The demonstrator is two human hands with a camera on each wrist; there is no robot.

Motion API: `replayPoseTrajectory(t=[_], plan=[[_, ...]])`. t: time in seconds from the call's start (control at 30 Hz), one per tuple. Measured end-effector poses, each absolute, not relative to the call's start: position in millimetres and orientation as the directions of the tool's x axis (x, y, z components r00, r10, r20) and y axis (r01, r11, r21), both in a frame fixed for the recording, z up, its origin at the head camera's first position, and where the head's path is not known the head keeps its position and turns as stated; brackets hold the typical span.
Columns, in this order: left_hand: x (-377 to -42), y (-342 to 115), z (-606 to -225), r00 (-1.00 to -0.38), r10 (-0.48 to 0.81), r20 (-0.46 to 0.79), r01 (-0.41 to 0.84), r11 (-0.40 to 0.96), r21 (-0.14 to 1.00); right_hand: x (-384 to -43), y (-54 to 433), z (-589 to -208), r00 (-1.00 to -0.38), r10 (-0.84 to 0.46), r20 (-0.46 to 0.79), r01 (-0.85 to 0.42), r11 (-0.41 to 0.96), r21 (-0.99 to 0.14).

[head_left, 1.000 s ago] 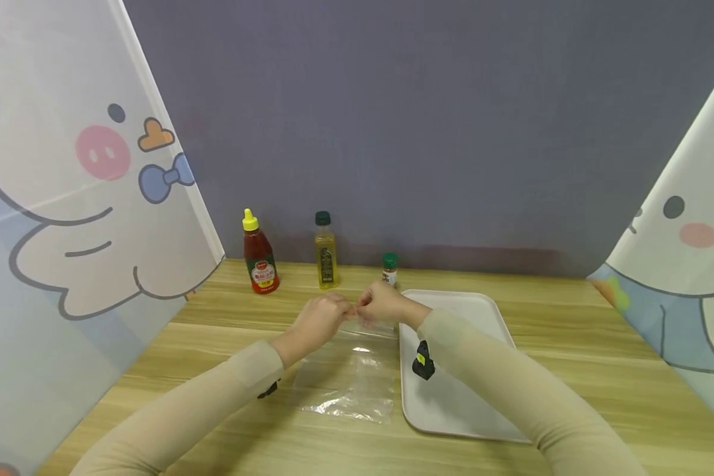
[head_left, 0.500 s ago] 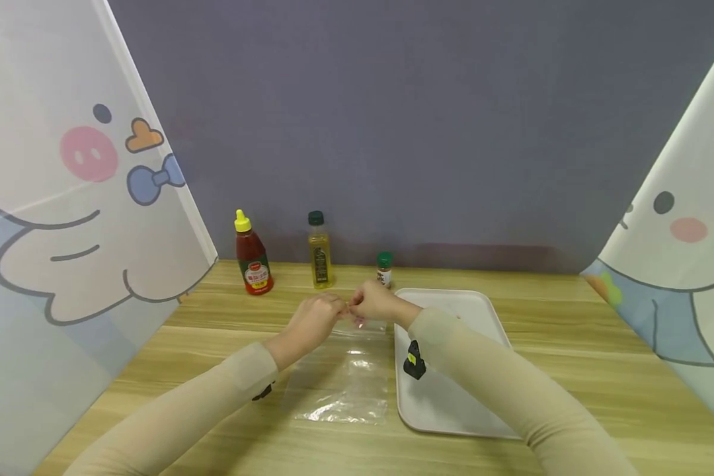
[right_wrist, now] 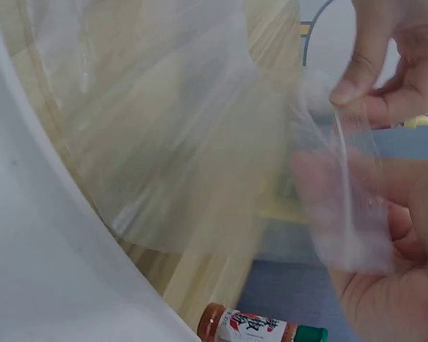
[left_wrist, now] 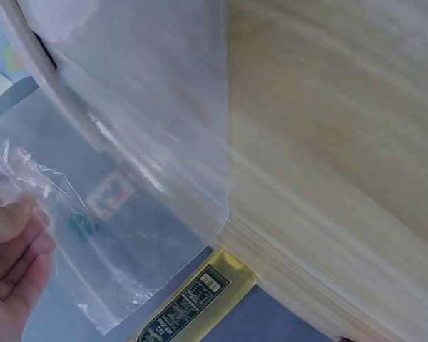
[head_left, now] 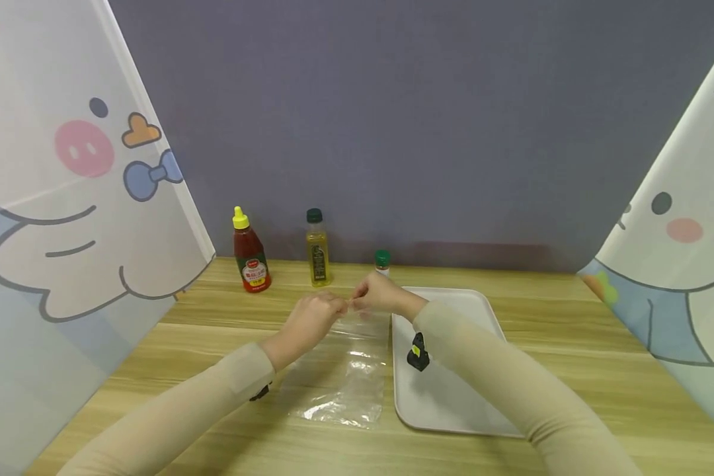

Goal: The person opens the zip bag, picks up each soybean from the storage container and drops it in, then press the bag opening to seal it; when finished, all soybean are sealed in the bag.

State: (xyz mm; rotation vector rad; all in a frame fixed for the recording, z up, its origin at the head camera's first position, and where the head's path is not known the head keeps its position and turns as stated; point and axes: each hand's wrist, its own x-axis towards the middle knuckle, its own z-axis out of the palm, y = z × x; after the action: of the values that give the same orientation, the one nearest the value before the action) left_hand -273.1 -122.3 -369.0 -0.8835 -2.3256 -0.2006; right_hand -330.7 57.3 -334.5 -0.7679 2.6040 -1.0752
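Note:
A clear plastic bag [head_left: 342, 393] lies flat on the wooden table, its far end lifted between both hands. My left hand [head_left: 307, 325] pinches the bag's top edge from the left. Close against it, my right hand [head_left: 382, 295] holds the same edge from the right. The fingertips of the two hands meet at the bag's mouth. Through the right wrist view, a thumb and finger grip the creased film [right_wrist: 342, 192], and the other hand's fingers show blurred through the plastic. The left wrist view shows the film stretched over the table, a shaker visible through it.
A white tray [head_left: 440, 390] lies right of the bag, under my right forearm. Along the back stand a red sauce bottle [head_left: 252, 261] with a yellow cap, an oil bottle [head_left: 318, 258] and a green-capped spice shaker [head_left: 383, 258], partly hidden by my right hand. A grey wall rises behind.
My right hand has shifted slightly right and up and now covers more of the shaker. Both hands stay at the bag's edge. The head view has turned a little.

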Motion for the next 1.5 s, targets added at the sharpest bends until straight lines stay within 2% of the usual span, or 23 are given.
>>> replayPoseTrajectory(t=[0.17,0.4,0.73,1.13,1.37,1.5], plan=[[-269,-122,-369,-0.547,0.575,0.608,0.645,0.753,-0.133,-335,58,-332,-0.835,-0.551,-0.004,-0.386,0.591,-0.708],[-263,-121,-369,-0.486,0.637,0.598,0.681,0.705,-0.197,-339,60,-330,-0.870,-0.492,-0.008,-0.314,0.568,-0.761],[-251,-120,-371,-0.425,0.679,0.599,0.742,0.640,-0.200,-345,63,-330,-0.894,-0.448,0.022,-0.322,0.607,-0.727],[-233,-115,-373,-0.393,0.718,0.575,0.749,0.613,-0.254,-353,68,-331,-0.909,-0.417,0.016,-0.294,0.613,-0.733],[-223,-111,-374,-0.401,0.754,0.520,0.763,0.589,-0.266,-357,70,-331,-0.918,-0.397,0.025,-0.287,0.619,-0.731],[-225,-110,-374,-0.395,0.735,0.551,0.745,0.607,-0.276,-356,70,-331,-0.917,-0.399,0.020,-0.289,0.627,-0.724]])
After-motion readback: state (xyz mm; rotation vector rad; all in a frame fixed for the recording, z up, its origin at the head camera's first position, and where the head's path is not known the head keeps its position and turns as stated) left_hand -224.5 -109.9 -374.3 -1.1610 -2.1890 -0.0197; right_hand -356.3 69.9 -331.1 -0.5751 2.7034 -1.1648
